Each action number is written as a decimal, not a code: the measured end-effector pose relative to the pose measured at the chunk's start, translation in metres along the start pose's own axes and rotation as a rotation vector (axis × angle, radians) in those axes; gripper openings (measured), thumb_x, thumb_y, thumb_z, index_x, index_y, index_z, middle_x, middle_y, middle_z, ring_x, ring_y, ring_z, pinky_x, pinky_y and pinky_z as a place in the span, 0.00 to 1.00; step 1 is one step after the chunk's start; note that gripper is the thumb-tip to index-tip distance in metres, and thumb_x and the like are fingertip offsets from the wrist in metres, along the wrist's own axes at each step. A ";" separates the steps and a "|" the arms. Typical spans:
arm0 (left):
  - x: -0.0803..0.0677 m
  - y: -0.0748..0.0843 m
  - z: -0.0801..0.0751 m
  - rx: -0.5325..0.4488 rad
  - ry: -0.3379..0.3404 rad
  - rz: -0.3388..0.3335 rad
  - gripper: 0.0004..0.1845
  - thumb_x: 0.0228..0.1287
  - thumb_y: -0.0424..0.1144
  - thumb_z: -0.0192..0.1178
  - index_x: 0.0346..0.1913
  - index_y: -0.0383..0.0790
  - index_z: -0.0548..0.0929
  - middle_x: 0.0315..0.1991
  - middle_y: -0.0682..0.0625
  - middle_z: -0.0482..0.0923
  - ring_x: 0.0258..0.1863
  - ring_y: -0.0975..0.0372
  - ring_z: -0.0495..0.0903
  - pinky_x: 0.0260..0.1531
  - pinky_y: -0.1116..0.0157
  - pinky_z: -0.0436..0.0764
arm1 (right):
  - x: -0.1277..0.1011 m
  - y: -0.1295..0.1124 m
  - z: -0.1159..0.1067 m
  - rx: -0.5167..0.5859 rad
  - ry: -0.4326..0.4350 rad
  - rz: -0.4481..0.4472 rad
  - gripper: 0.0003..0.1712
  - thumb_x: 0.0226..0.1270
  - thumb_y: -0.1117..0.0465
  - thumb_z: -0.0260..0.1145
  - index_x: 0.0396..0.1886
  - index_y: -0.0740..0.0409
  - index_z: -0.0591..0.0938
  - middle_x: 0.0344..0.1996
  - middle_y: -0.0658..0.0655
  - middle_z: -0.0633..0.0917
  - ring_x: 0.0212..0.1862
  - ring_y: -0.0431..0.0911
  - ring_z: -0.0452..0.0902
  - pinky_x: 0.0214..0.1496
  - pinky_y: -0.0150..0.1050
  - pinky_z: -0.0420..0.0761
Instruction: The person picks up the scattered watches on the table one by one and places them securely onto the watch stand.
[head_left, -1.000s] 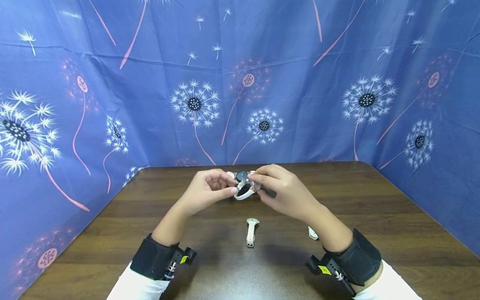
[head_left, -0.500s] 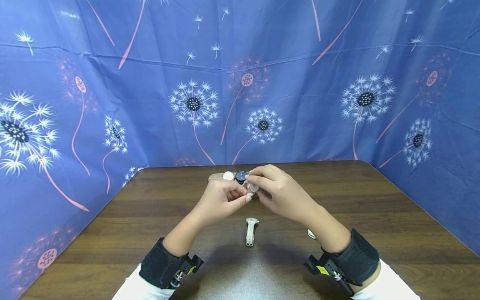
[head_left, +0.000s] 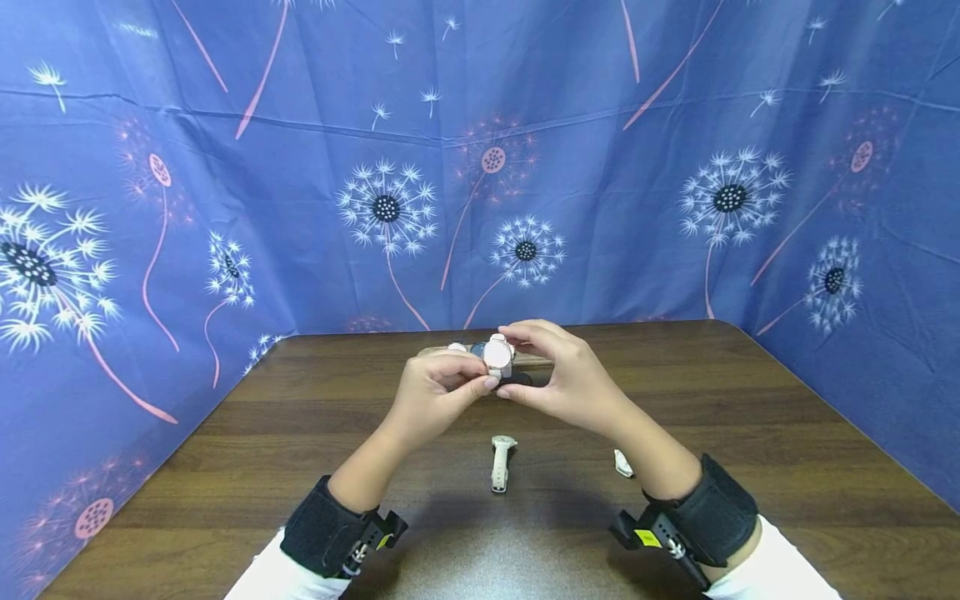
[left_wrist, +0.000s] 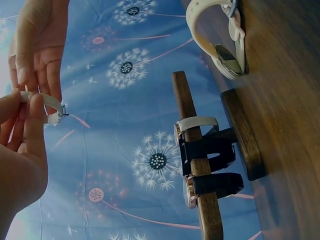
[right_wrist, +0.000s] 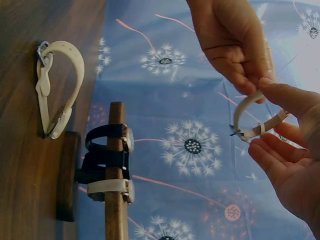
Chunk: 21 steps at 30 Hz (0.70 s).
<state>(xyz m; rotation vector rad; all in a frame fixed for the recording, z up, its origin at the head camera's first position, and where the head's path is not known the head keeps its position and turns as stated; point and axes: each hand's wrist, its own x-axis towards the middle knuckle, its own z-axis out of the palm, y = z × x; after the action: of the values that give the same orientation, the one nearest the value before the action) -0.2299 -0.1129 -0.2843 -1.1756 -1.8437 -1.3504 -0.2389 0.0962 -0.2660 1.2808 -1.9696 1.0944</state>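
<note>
Pink-faced watch (head_left: 498, 354) sits mid-frame in the head view, held up between both hands over the wooden table (head_left: 750, 433). Left hand (head_left: 438, 392) pinches it from the left, fingers curled onto the strap; right hand (head_left: 558, 375) pinches from the right, thumb under, fingers over the top. Just behind the watch, a stand (head_left: 468, 350) shows partly, with more watches on it. Second watch (head_left: 501, 461) lies flat on the table below the hands, centre frame. Small white piece (head_left: 624, 463) lies to its right, near the right forearm; can't tell what it is. Blue dandelion-print cloth (head_left: 225, 167) fills the upper half.

Left wrist view: left hand (left_wrist: 20, 150) at the left edge, fingertips clamped on the watch (left_wrist: 47, 106), pale strap with buckle visible. Right hand (left_wrist: 37, 45) comes in from the upper left, fingers touching the same strap. Stand (left_wrist: 200, 165) runs down the centre-right with three watches strapped round its bar. Second watch (left_wrist: 222, 37) lies at upper right on the table (left_wrist: 285, 125).

Right wrist view: right hand (right_wrist: 292, 175) at lower right, watch (right_wrist: 255, 120) pinched by the looped strap. Left hand (right_wrist: 232, 40) at upper right grips the strap's top. Stand (right_wrist: 112, 175) lower left, second watch (right_wrist: 57, 85) upper left on the table (right_wrist: 25, 150).
</note>
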 end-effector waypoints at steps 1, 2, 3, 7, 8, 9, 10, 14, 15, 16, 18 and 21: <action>0.000 0.001 0.000 -0.028 -0.008 -0.003 0.03 0.53 0.20 0.68 0.30 0.28 0.87 0.31 0.40 0.85 0.32 0.65 0.80 0.28 0.68 0.83 | 0.000 0.001 0.001 0.000 0.005 -0.009 0.36 0.45 0.68 0.81 0.58 0.64 0.78 0.53 0.57 0.81 0.54 0.49 0.79 0.56 0.39 0.79; 0.000 0.001 0.000 -0.053 -0.016 -0.011 0.03 0.53 0.20 0.68 0.30 0.27 0.86 0.31 0.39 0.85 0.32 0.65 0.80 0.28 0.68 0.83 | 0.000 0.002 0.002 -0.001 0.012 -0.020 0.35 0.45 0.69 0.81 0.57 0.64 0.79 0.53 0.57 0.81 0.54 0.49 0.78 0.56 0.39 0.79; 0.000 0.002 0.000 -0.078 -0.025 -0.023 0.02 0.53 0.20 0.67 0.30 0.26 0.86 0.31 0.39 0.85 0.32 0.65 0.80 0.29 0.68 0.83 | -0.001 0.003 0.002 -0.003 0.019 -0.031 0.34 0.45 0.69 0.80 0.56 0.63 0.79 0.53 0.57 0.81 0.54 0.49 0.78 0.56 0.39 0.79; 0.000 0.004 0.001 -0.125 -0.045 -0.082 0.02 0.54 0.19 0.67 0.31 0.24 0.85 0.32 0.37 0.84 0.35 0.66 0.81 0.31 0.67 0.84 | -0.001 0.006 0.004 -0.028 0.046 -0.067 0.31 0.45 0.70 0.80 0.53 0.62 0.81 0.51 0.56 0.82 0.52 0.49 0.79 0.54 0.37 0.79; 0.000 0.005 0.000 -0.127 -0.046 -0.095 0.02 0.54 0.19 0.67 0.31 0.24 0.85 0.32 0.36 0.84 0.35 0.65 0.81 0.31 0.66 0.85 | -0.001 0.007 0.004 -0.033 0.050 -0.076 0.30 0.45 0.70 0.80 0.52 0.62 0.82 0.50 0.56 0.83 0.52 0.49 0.80 0.54 0.36 0.80; 0.000 0.006 0.000 -0.124 -0.046 -0.107 0.02 0.53 0.20 0.67 0.31 0.24 0.85 0.32 0.37 0.84 0.34 0.65 0.82 0.31 0.65 0.85 | -0.001 0.007 0.004 -0.040 0.053 -0.084 0.29 0.45 0.71 0.80 0.51 0.62 0.82 0.49 0.56 0.83 0.51 0.49 0.80 0.53 0.35 0.80; -0.001 0.006 0.000 -0.120 -0.042 -0.120 0.03 0.53 0.20 0.68 0.31 0.24 0.85 0.32 0.37 0.84 0.34 0.64 0.83 0.31 0.64 0.85 | -0.001 0.008 0.004 -0.044 0.055 -0.091 0.28 0.45 0.71 0.80 0.50 0.62 0.82 0.48 0.56 0.84 0.50 0.48 0.80 0.53 0.35 0.80; -0.001 0.011 -0.003 -0.041 -0.013 -0.153 0.11 0.49 0.25 0.74 0.36 0.28 0.85 0.35 0.41 0.83 0.31 0.60 0.85 0.31 0.63 0.85 | -0.001 0.009 0.004 -0.079 0.061 -0.124 0.27 0.45 0.70 0.80 0.48 0.62 0.83 0.46 0.56 0.84 0.49 0.49 0.80 0.52 0.35 0.80; 0.000 0.012 -0.004 -0.012 -0.009 -0.150 0.15 0.47 0.26 0.75 0.40 0.29 0.84 0.37 0.42 0.83 0.32 0.59 0.85 0.33 0.63 0.85 | -0.001 0.009 0.004 -0.092 0.061 -0.132 0.27 0.44 0.69 0.80 0.48 0.62 0.83 0.46 0.56 0.84 0.50 0.49 0.80 0.52 0.36 0.80; 0.000 0.013 -0.006 0.019 -0.007 -0.140 0.20 0.45 0.26 0.76 0.44 0.29 0.84 0.40 0.42 0.83 0.35 0.58 0.85 0.34 0.64 0.85 | 0.000 0.009 0.004 -0.106 0.059 -0.139 0.27 0.44 0.69 0.80 0.48 0.62 0.83 0.46 0.56 0.84 0.50 0.49 0.80 0.53 0.37 0.80; 0.001 0.014 -0.009 0.088 -0.023 -0.098 0.28 0.41 0.27 0.78 0.51 0.29 0.82 0.45 0.41 0.82 0.40 0.56 0.84 0.38 0.64 0.85 | 0.000 0.010 0.005 -0.136 0.050 -0.150 0.26 0.44 0.68 0.80 0.47 0.61 0.83 0.46 0.56 0.84 0.51 0.49 0.80 0.54 0.39 0.79; 0.002 0.014 -0.012 0.226 -0.086 -0.002 0.36 0.39 0.29 0.80 0.56 0.29 0.80 0.51 0.41 0.81 0.46 0.55 0.82 0.44 0.64 0.83 | -0.001 0.012 0.005 -0.167 0.025 -0.162 0.26 0.45 0.66 0.80 0.47 0.61 0.84 0.46 0.56 0.84 0.51 0.50 0.79 0.56 0.41 0.77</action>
<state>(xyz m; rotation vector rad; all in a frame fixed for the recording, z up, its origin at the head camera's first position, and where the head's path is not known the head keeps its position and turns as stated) -0.2196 -0.1223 -0.2721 -1.1280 -1.9986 -1.0734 -0.2492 0.0945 -0.2734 1.3042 -1.8600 0.8459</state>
